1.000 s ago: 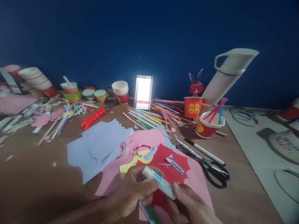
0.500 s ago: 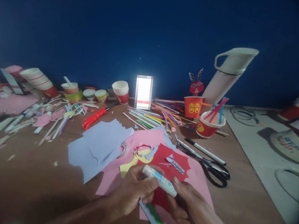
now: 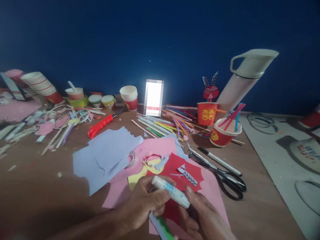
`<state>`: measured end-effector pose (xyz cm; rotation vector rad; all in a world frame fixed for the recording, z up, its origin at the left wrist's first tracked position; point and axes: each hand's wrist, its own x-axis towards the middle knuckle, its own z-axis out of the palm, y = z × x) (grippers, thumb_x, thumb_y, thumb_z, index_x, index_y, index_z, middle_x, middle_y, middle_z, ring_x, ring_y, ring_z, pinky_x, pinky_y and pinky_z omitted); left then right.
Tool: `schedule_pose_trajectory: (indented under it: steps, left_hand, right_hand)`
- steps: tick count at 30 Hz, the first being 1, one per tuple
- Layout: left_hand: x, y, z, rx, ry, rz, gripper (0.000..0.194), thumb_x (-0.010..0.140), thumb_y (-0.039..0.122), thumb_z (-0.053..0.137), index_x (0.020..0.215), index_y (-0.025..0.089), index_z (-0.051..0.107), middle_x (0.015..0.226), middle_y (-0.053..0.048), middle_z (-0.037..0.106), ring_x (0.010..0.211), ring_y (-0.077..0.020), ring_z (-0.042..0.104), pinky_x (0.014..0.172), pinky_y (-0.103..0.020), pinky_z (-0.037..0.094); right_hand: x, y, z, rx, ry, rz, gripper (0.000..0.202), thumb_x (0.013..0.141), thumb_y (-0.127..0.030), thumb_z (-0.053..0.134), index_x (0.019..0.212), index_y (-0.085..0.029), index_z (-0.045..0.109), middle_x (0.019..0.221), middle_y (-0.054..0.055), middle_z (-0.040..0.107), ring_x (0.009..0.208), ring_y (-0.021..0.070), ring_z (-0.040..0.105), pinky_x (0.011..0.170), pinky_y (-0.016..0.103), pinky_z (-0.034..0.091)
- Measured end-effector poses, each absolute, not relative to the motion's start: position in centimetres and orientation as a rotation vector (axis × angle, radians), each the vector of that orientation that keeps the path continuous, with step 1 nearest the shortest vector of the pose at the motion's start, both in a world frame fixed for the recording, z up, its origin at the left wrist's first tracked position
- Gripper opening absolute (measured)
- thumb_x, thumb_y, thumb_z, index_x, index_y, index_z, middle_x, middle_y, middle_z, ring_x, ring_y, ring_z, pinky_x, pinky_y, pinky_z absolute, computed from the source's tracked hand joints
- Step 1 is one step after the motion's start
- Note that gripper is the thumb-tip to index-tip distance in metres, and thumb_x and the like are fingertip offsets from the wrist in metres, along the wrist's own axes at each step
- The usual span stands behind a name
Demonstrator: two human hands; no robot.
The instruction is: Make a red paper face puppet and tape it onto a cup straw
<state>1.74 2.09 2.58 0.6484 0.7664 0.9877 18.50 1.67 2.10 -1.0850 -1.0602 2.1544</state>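
A white glue stick with a blue label (image 3: 171,191) is held in my left hand (image 3: 143,201), between thumb and fingers. My right hand (image 3: 204,218) is at the tube's lower right end, its thumb and fingers apart around that end; whether they touch it is hard to tell. Under the left fingers a blue and green paper strip (image 3: 163,231) sticks out downward. Beneath both hands lie red paper (image 3: 172,166) and pink paper (image 3: 215,193). A small patterned grey piece (image 3: 188,174) rests on the red paper, and yellow paper (image 3: 136,178) lies beside it.
Black-handled scissors (image 3: 231,183) and a pen (image 3: 221,161) lie at the right. Light blue paper (image 3: 102,159) and a red cutter (image 3: 100,126) are at the left. Behind are sticks (image 3: 159,125), paper cups (image 3: 129,98), a cup with pink strips (image 3: 223,135) and a leaning thermos (image 3: 243,79).
The view has shifted very slightly. Both hands and the glue stick hold nearly the same pose.
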Motion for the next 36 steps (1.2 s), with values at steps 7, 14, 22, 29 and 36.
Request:
schedule_pose_trajectory:
  steps: [7,14,22,29,36]
  left_hand:
    - [1.9,2.1,2.6,0.6,0.767,0.986,0.025,0.067,0.028,0.074,0.085,0.014,0.064,0.043,0.01,0.038,0.034,-0.0003,0.027,0.036,-0.016,0.027]
    - [1.9,2.1,2.6,0.613,0.763,0.991,0.028,0.067,0.03,0.074,0.088,0.014,0.063,0.044,0.01,0.037,0.035,-0.0007,0.027,0.036,-0.015,0.027]
    - [2.4,1.6,3.0,0.592,0.682,0.94,0.033,0.07,0.029,0.073,0.097,0.019,0.057,0.048,0.01,0.04,0.035,-0.0002,0.028,0.037,-0.014,0.029]
    - [1.2,1.5,2.6,0.719,0.608,0.751,0.057,0.069,0.027,0.072,0.118,0.023,0.045,0.068,0.006,0.05,0.035,0.0003,0.033,0.034,-0.015,0.03]
    - [-0.5,0.7,2.3,2.014,1.132,0.511,0.026,0.082,0.01,0.046,0.101,0.02,0.06,0.091,-0.005,0.061,0.081,-0.0165,0.053,0.069,-0.027,0.043]
  right_hand:
    - [19.1,1.8,2.5,-1.05,-1.426,1.82,0.042,0.088,-0.053,0.043,0.065,-0.017,0.047,0.053,-0.004,0.04,0.048,0.0086,0.034,0.046,0.021,0.026]
    - [18.3,1.5,2.0,-0.987,-1.087,2.015,0.049,0.084,-0.061,0.043,0.064,-0.017,0.047,0.048,-0.006,0.037,0.042,0.0066,0.031,0.041,0.018,0.026]
    - [17.8,1.7,2.9,-0.948,-1.091,1.652,0.027,0.077,-0.036,0.066,0.098,-0.023,0.055,0.084,0.002,0.058,0.075,0.0153,0.054,0.064,0.025,0.046]
    - [20.5,3.0,3.6,-0.96,-0.912,1.389,0.025,0.077,-0.044,0.064,0.09,-0.023,0.059,0.061,-0.002,0.048,0.051,0.0109,0.041,0.048,0.023,0.037]
    - [22.3,4.3,3.9,-1.075,-1.076,1.256,0.02,0.09,-0.039,0.045,0.086,-0.022,0.055,0.08,0.004,0.056,0.056,0.012,0.048,0.053,0.024,0.043]
